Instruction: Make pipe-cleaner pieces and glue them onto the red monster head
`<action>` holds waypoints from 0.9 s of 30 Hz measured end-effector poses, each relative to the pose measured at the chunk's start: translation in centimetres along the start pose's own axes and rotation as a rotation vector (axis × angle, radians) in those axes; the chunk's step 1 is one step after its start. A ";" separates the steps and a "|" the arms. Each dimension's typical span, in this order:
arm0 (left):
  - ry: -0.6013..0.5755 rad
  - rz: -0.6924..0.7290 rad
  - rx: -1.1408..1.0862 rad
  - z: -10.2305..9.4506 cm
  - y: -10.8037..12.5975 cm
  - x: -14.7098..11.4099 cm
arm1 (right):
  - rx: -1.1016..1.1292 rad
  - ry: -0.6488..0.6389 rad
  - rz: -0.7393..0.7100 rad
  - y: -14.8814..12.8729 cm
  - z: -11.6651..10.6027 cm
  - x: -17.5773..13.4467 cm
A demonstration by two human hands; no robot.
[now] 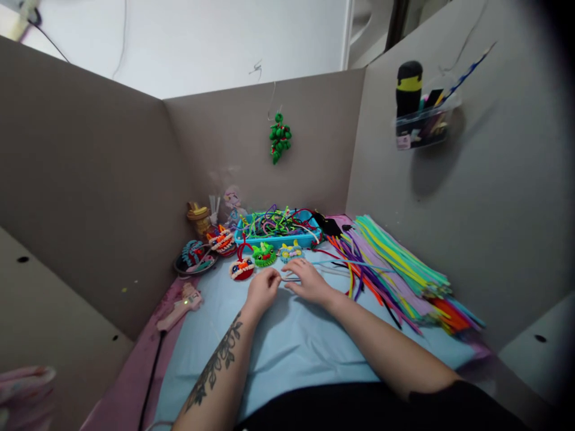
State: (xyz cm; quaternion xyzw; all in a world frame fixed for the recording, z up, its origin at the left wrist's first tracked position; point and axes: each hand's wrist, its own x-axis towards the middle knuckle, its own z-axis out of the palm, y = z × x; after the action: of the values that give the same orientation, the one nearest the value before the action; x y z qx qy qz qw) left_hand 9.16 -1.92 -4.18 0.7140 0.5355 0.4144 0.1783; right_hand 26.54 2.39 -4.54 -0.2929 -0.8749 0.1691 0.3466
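Observation:
Just above the blue-covered table, my left hand point(264, 290) pinches the end of a pale pipe cleaner point(291, 279). My right hand point(309, 282) curves around the same pipe cleaner, thumb below and fingers above; part of its hold is hidden. Close beyond the hands lie three fuzzy animal-face ornaments: a red and white one point(242, 269), a green one point(264, 255) and a light blue and yellow one point(291, 251). A light blue pipe cleaner point(354, 263) stretches away to the right behind my right hand.
A blue tray point(275, 241) of tangled pipe cleaner pieces stands at the back. Bundles of coloured pipe cleaners point(399, 263) lie right. On the left are a dark bowl point(197, 270), an orange ornament point(222, 240) and a corded pink glue gun point(182, 308). Grey panels point(269, 179) enclose the table.

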 end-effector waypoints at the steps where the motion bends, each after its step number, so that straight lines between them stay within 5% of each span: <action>1: -0.006 -0.032 -0.036 0.1 -0.3 0.1 | -0.023 0.023 -0.031 -0.3 -0.2 0.0; 7: -0.091 -0.127 -0.202 0.7 -1.2 0.2 | -0.083 0.060 -0.129 -1.0 -0.6 -0.3; 12: -0.095 -0.067 -0.151 0.4 -0.5 0.1 | -0.044 0.063 -0.053 -0.4 0.2 0.0; 22: -0.110 0.180 0.022 -0.9 1.1 -1.2 | 0.068 -0.194 0.099 2.4 2.2 -0.1; 27: -0.040 0.062 -0.004 -0.2 0.2 -0.5 | -0.015 -0.062 0.088 0.7 1.0 0.0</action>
State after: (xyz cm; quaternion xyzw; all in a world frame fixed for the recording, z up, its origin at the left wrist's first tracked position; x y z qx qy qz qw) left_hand 9.06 -2.49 -4.15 0.7382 0.5084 0.4064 0.1773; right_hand 26.08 2.84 -5.62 -0.3286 -0.8727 0.1865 0.3093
